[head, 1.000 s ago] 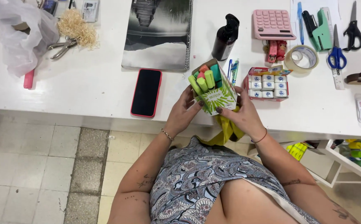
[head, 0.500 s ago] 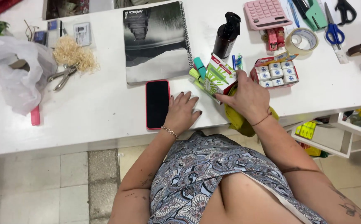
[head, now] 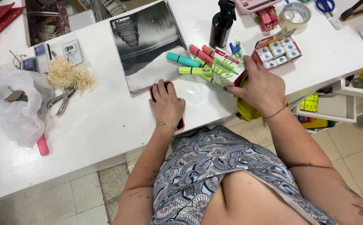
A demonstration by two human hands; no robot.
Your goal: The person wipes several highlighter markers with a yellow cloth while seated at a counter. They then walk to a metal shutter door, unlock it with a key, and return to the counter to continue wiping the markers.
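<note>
Right now my left hand (head: 167, 106) lies flat and open on the red-cased phone (head: 179, 123), while my right hand (head: 261, 87) grips the highlighter pack (head: 227, 70) on the white table (head: 106, 125); loose highlighters (head: 190, 62) spill toward the spiral notebook (head: 148, 41), the spray bottle (head: 222, 25) just behind.

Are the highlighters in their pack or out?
Mostly out: teal, pink, orange and yellow highlighters lie on the table beside the pack, which the right hand touches.

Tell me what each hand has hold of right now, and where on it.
The right hand grips the highlighter pack by its near end, on the table. The left hand lies flat on the red-cased phone, holding nothing.
</note>
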